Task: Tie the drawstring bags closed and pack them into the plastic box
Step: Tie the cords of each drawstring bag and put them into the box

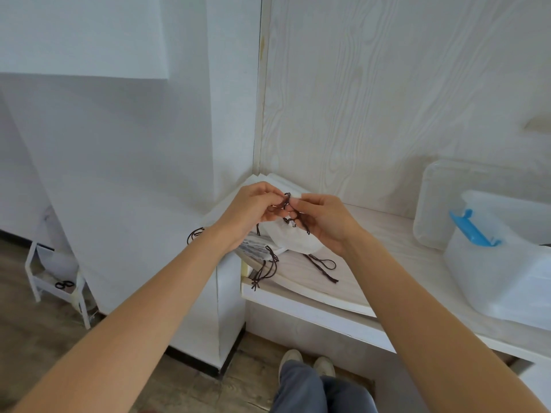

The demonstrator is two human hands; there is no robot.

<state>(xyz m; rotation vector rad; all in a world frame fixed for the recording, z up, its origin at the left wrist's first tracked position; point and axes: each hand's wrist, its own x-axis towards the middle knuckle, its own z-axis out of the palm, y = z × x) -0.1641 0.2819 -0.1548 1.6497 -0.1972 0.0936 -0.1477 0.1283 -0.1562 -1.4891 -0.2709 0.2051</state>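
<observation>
While hands pinch cord (286, 204), box (492, 263) stands open.

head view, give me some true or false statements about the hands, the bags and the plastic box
1. Both hands hold the dark drawstring of a white bag. True.
2. The held bag rests inside the plastic box. False: it is up in the left hand and right hand, to the left of the box.
3. More bags lie in a pile on the shelf below the hands. True.
4. The box has a red clip. False: the clip is blue.
</observation>
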